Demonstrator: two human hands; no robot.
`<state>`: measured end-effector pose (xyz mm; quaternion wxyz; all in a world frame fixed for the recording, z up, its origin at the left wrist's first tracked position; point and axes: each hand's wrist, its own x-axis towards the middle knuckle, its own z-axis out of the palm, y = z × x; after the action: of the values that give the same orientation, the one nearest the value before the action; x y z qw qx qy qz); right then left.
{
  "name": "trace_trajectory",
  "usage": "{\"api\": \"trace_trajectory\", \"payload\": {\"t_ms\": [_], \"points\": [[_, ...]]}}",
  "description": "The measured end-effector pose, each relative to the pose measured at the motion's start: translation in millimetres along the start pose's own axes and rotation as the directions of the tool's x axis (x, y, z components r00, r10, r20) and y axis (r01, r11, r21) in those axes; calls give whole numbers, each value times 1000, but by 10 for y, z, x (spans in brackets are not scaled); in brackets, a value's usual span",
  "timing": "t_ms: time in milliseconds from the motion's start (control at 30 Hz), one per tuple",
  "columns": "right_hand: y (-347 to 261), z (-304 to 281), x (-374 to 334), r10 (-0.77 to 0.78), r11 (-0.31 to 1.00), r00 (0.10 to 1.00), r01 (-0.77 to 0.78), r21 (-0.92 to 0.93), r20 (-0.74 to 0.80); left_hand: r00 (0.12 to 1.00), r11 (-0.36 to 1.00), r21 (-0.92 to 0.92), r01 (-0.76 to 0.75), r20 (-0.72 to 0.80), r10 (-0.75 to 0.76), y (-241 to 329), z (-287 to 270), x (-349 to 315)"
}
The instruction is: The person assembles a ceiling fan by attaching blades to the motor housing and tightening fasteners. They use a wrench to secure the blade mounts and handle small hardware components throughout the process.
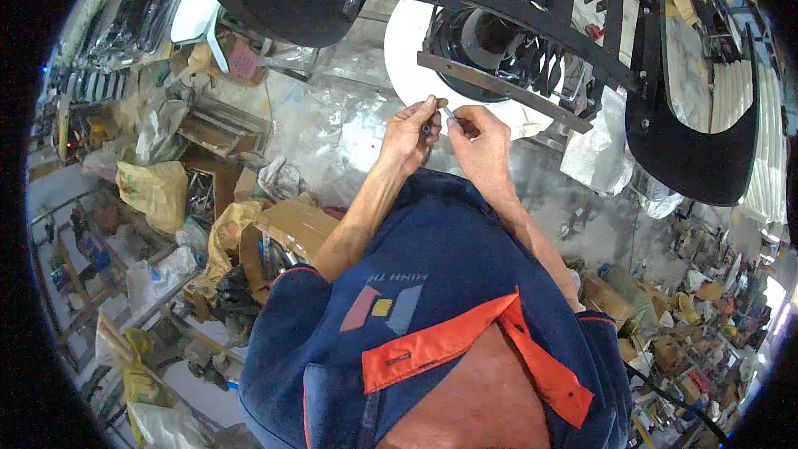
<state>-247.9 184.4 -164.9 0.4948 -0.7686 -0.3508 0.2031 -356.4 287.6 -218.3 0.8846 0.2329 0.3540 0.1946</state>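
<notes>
My left hand [406, 133] is closed, thumb and forefinger pinching by a small brownish piece [442, 103] at their tips. Lower down, a small dark round part [426, 129] with a ring-like end sits in its curled fingers. My right hand [484, 135] pinches a short grey metal piece [451, 115] that looks like a bolt, its tip close to the left fingertips. Both hands are held in front of my chest, just short of a black metal frame [507, 90]. The exact kind of these small parts is too fine to make out.
Beyond my hands, the frame's black curved panels [694, 166] rise left and right. Under it lies a white round surface [405, 41] with a black round part [486, 33]. A cardboard box [299, 224] and yellowish sacks [154, 191] stand left; clutter [690, 316] covers the right floor.
</notes>
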Motion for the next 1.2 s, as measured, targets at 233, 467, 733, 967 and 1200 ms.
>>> {"api": "trace_trajectory", "payload": {"t_ms": [233,467,733,967,1200], "points": [[-35,-35,80,72,997,996,-72,-12,57,1000,999,48,-19,18,18,-18,24,-19],[170,-56,46,28,985,978,8,-171,208,993,965,256,-50,-90,75,-110,131,-280],[310,-779,72,2,992,825,68,-103,565,981,995,5,-100,-169,99,-492,248,-404],[2282,-1521,-339,391,807,777,-31,-590,494,981,984,176,31,-191,3,-663,414,-366],[2823,-2856,-332,558,818,803,-575,-23,-211,976,945,324,47,-215,25,-739,867,-337]]}}
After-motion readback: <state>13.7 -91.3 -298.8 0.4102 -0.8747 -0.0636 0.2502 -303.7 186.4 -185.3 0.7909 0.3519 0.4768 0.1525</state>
